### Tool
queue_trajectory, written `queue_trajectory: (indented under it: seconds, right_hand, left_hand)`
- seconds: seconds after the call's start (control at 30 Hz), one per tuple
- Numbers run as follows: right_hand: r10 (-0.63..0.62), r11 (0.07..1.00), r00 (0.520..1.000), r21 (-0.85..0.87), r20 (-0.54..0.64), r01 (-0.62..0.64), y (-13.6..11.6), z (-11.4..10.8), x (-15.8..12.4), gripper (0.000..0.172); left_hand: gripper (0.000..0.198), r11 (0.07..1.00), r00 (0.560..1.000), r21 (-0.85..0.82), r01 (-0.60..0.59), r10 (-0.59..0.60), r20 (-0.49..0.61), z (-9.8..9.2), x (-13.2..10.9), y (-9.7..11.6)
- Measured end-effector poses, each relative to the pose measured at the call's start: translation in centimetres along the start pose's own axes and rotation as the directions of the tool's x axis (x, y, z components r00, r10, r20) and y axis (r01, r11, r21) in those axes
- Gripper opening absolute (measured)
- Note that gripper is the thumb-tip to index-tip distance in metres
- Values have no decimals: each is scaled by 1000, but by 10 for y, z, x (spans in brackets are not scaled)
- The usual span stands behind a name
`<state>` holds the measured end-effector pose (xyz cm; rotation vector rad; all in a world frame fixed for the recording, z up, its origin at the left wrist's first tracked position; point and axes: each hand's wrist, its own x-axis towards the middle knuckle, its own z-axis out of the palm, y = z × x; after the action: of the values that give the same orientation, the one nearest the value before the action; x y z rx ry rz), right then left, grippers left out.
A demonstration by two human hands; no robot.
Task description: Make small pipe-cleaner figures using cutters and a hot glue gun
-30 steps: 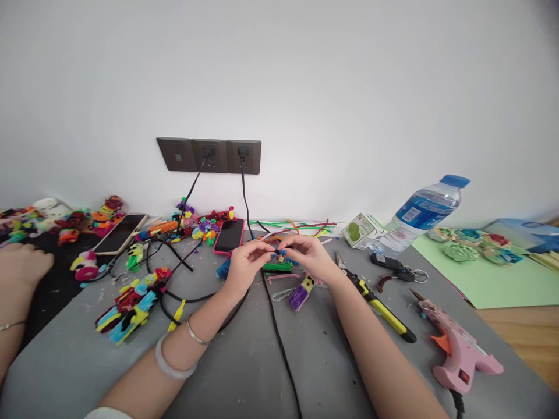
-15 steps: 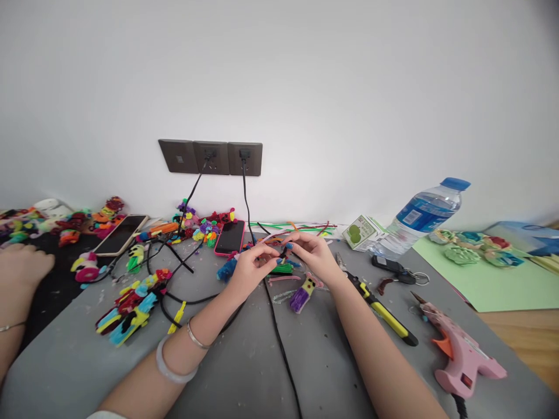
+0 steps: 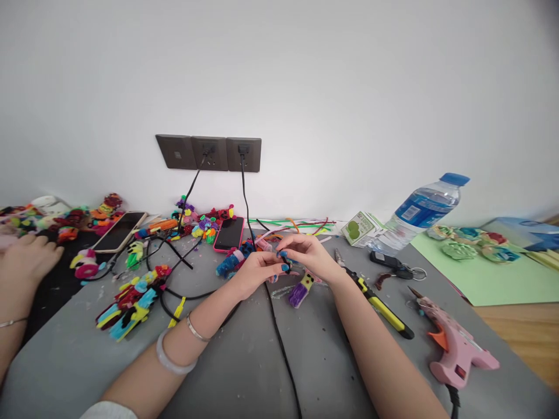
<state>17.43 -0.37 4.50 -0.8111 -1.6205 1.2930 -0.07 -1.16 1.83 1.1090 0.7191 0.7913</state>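
My left hand and my right hand meet over the middle of the grey mat. Both pinch a small dark pipe-cleaner piece between fingertips; its shape is too small to make out. A pale pink pipe cleaner arcs up from behind the fingers. Just below the hands lies a purple and yellow pipe-cleaner figure. A blue fuzzy piece sits left of my left hand. A black cable runs under my hands toward me.
Yellow-handled pliers, a pink glue gun, keys, a water bottle and green paper lie right. Two phones and colourful pipe-cleaner figures lie left. Another person's hand rests far left.
My hands have dropped slightly and closed tighter together around the small piece; the left hand turned palm-up beneath it. The other person's hand shifted a little.
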Motion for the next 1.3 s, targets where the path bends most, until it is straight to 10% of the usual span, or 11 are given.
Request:
queue_trajectory:
  seconds: [0.7,1.3]
  right_hand:
    - [-118,992,963,-67,-242,105,4,-1,4,22]
    - [-112,991,984,-87,-135,101,4,3,2,20]
  left_hand:
    - [42,982,966,-135,-131,95,-240,0,4,4]
    - [39,945,923,-228,-235,144,-356,-2,5,8]
